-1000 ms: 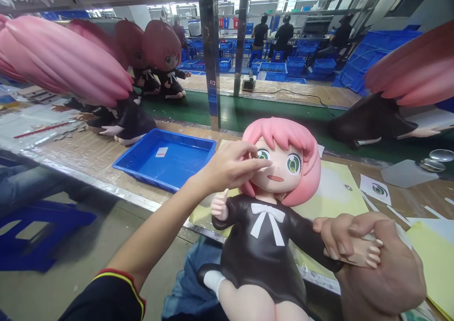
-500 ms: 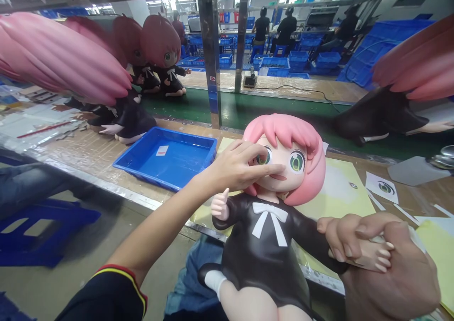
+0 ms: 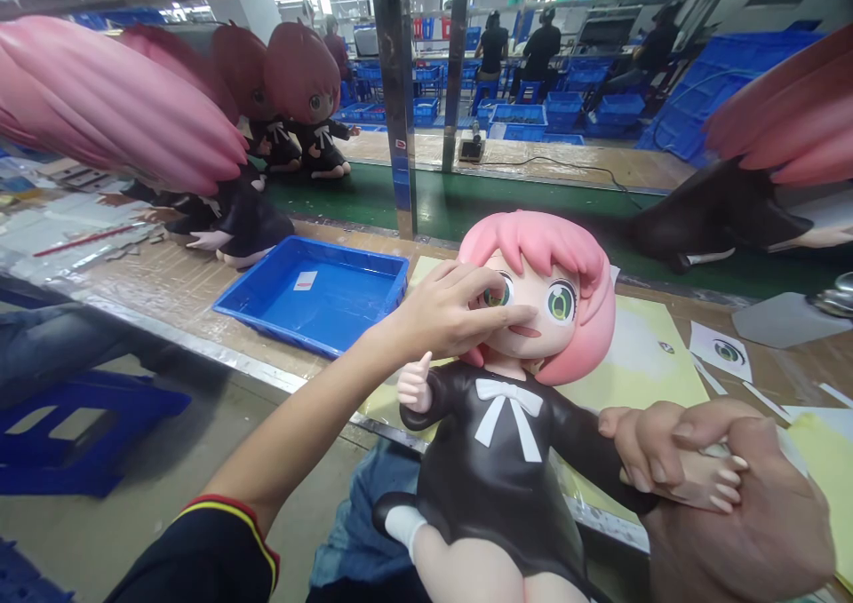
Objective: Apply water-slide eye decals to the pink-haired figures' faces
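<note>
Head view: dark sleeve is showing lower left; jeans are showing under the figure.
Pink-haired figure: is leaning back, face up, legs over the lap, head reaching over the bench edge; can't tell if the head is resting on anything.
Right grip: is closing firmly round the figure's outstretched wrist and hand, small fingers poking out.
Left grip: is lying over one side of the face, thumb spreading across nose and mouth, index finger curling by the eye; thumb and index are standing apart, not clasping anything visible; far fingertips are hiding.
Weight: is looking light for its bulk, probably hollow, likely head-heavy.
Surface: dress is shining, so likely stiff, smooth and a bit slippery.
Fragile bits: eyes are seeming easiest to scuff; thin fingers are probably bending or chipping under force.
Best hold: forearm is serving well as a handle; back of head or torso is looking safer for full weight.
Bench: is carrying a blue tray, a yellow sheet and an eye print.
Farther: more figures are sitting left, by a green strip.
Back: co-workers are sitting near blue crates.
</note>
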Available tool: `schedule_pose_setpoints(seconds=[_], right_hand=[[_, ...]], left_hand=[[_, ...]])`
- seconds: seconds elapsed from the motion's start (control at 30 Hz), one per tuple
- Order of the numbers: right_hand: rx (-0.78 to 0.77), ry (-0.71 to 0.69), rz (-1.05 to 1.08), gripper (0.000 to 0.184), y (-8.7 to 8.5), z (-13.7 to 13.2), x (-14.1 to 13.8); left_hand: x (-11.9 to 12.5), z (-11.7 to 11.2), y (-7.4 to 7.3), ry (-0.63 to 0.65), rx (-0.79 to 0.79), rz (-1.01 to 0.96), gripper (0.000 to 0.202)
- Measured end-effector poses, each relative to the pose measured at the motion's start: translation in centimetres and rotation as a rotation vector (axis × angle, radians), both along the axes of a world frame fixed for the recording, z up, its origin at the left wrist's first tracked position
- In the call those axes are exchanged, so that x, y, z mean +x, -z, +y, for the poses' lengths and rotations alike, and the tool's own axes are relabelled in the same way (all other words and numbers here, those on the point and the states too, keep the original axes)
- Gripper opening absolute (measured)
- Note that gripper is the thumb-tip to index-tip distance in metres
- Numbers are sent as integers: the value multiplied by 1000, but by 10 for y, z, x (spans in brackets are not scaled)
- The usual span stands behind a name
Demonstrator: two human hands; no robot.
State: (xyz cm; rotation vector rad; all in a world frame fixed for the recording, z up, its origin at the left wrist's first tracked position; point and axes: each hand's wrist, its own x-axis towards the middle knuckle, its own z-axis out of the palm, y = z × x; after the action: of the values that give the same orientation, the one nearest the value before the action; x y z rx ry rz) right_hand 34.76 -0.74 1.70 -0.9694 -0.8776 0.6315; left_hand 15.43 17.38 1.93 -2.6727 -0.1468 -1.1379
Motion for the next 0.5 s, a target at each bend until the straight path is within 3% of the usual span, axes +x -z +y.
schedule_pose_setpoints(seconds=[0.3,0.5], right_hand=[[-11,23,-12,30,-3,1,1],[1,6,-22,29,-4,2,0]], left_hand=[[-2,-3,-3,-82,-42,134,33],[-2,-4,-5,-37,11,82,31]])
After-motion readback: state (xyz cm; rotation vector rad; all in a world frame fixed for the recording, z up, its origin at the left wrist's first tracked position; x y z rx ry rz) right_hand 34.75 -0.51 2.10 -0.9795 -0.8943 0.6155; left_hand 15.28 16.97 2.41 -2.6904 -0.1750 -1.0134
